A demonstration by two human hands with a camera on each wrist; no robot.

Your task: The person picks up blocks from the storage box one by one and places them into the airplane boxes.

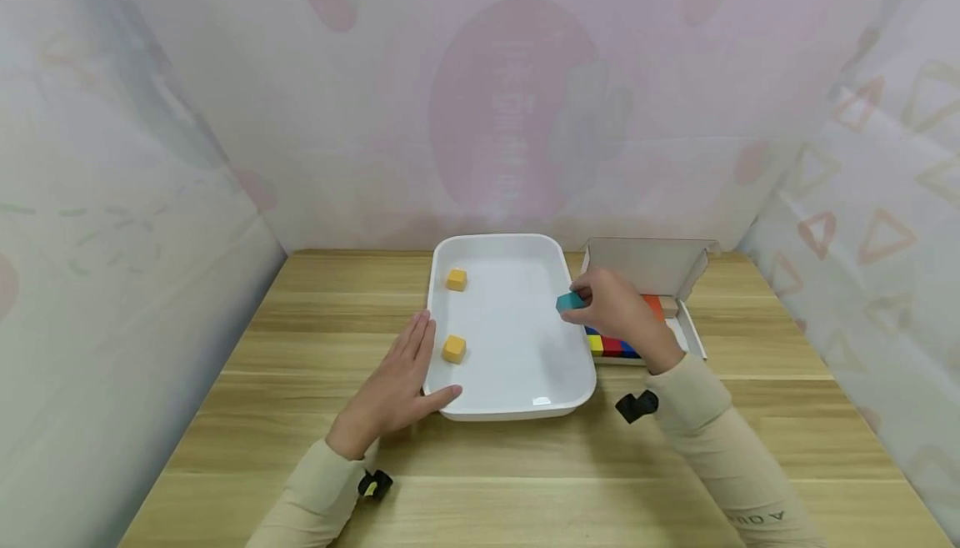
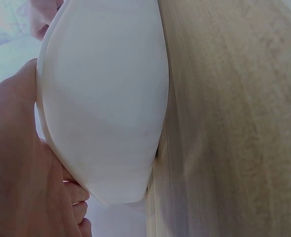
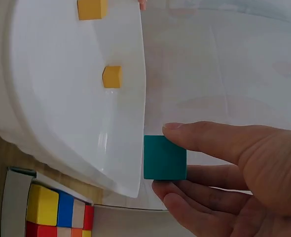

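A white tray [image 1: 510, 402] sits mid-table with two yellow cubes [image 1: 456, 279] [image 1: 453, 349] lying on its left side. My right hand [image 1: 615, 306] pinches a teal cube [image 1: 570, 301] between thumb and fingers, just above the tray's right rim. In the right wrist view the teal cube [image 3: 164, 157] hangs beside the tray's edge [image 3: 135, 148], with both yellow cubes [image 3: 112, 76] beyond. My left hand [image 1: 397, 381] lies with straight fingers against the tray's left rim, thumb along the front corner. The left wrist view shows the tray wall [image 2: 106, 113] close against that hand [image 2: 22, 173].
An open cardboard box [image 1: 645, 268] stands right of the tray, holding several coloured cubes [image 1: 611, 346] in yellow, blue, red and orange. The wooden table [image 1: 525, 481] is walled by patterned cloth on three sides.
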